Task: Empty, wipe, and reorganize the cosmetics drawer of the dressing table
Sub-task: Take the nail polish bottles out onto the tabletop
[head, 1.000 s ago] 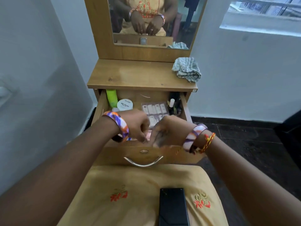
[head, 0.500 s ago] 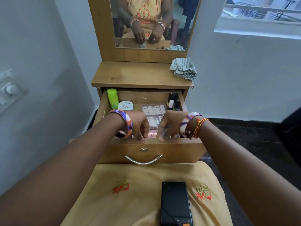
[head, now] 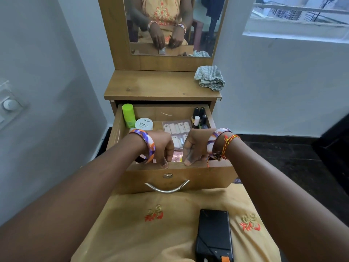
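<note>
While my left hand (head: 160, 148) and right hand (head: 194, 148) curl over the pulled-out drawer (head: 177, 178) front, gripping its edge, contents remain inside: green bottle (head: 128, 115), polish jar (head: 144, 123), nail set (head: 177, 129); cloth (head: 209, 78) unused on worktop (head: 151, 87); emptying not begun.

white round jar lid (head: 144, 123) in drawer: "ZUCSO" (small, unsure) over "NAIL POLISH", line below too small | pink pack (head: 177, 156) at drawer front: partial "10X", rest hidden behind hands | clear tube box (head: 177, 128): labels illegible
</note>
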The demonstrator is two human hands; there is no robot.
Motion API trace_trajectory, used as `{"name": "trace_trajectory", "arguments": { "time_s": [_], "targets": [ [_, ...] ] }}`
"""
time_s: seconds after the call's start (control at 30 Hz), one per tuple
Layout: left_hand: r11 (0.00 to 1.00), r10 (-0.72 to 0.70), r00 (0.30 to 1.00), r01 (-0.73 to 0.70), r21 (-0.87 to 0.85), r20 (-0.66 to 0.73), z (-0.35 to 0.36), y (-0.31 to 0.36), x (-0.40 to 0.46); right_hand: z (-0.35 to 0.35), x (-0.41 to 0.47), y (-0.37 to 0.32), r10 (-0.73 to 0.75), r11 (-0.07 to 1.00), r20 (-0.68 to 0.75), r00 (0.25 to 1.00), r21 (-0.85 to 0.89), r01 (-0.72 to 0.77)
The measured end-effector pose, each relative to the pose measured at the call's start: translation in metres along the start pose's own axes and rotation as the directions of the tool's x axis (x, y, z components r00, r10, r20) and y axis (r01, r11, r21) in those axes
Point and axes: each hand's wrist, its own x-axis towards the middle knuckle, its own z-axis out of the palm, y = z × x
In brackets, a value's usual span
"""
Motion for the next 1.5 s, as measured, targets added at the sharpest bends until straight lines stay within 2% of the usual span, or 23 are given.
{"name": "trace_trajectory", "arguments": {
  "time_s": [0.3,0.4,0.47,0.5,0.57,0.63,0.67,0.73,0.83,1.03,1.17,1.27,1.5],
  "targets": [
    [1.0,-0.02,0.979,0.016,0.019,0.203,-0.008,-0.017,0.03,-0.014,0.018,0.004,0.002,1.0,0.203,0.979,0.018,-0.006],
    [0.99,-0.131,0.969,0.137,-0.017,0.21,-0.008,-0.04,0.049,-0.02,0.022,0.011,-0.001,0.996,0.286,0.958,0.084,-0.024],
    [0.992,-0.049,0.951,0.083,-0.1,0.306,-0.021,-0.031,0.049,-0.03,0.019,0.022,-0.005,0.998,0.289,0.957,0.061,-0.013],
    [0.987,-0.023,0.959,0.066,-0.146,0.283,-0.029,-0.025,0.051,-0.039,0.017,0.029,-0.015,1.0,0.217,0.976,0.026,0.009],
    [0.968,0.017,0.998,0.0,-0.252,0.065,-0.045,-0.007,0.056,-0.062,0.015,0.048,-0.039,0.999,-0.089,0.995,-0.024,0.037],
    [0.971,0.0,0.982,-0.045,-0.236,-0.188,-0.046,-0.009,0.077,-0.083,0.018,0.066,-0.013,1.0,-0.383,0.924,-0.009,0.01],
    [0.981,-0.018,0.963,-0.035,-0.193,-0.27,-0.044,-0.007,0.084,-0.089,0.023,0.073,0.018,1.0,-0.464,0.885,0.0,-0.02],
    [0.984,-0.023,0.945,-0.036,-0.174,-0.326,-0.039,-0.001,0.098,-0.092,0.033,0.08,0.048,0.998,-0.512,0.857,-0.012,-0.062],
    [0.994,-0.005,0.952,-0.029,-0.106,-0.306,-0.035,0.005,0.113,-0.085,0.042,0.08,0.02,0.991,-0.421,0.907,-0.109,-0.072],
    [0.996,0.085,0.993,-0.086,-0.011,-0.083,-0.014,-0.006,0.12,-0.07,0.046,0.073,0.074,0.965,-0.15,0.986,-0.238,-0.109],
    [0.992,0.12,0.986,-0.114,0.058,-0.111,0.006,-0.007,0.121,-0.051,0.049,0.065,0.114,0.938,-0.011,0.993,-0.327,-0.111],
    [0.987,0.134,0.979,-0.119,0.108,-0.152,0.014,0.0,0.121,-0.044,0.047,0.061,0.116,0.924,0.02,0.993,-0.369,-0.1],
    [0.963,0.171,0.978,-0.141,0.23,-0.117,0.009,0.02,0.12,-0.037,0.037,0.057,0.071,0.905,0.102,0.992,-0.424,-0.021]
  ]
}}
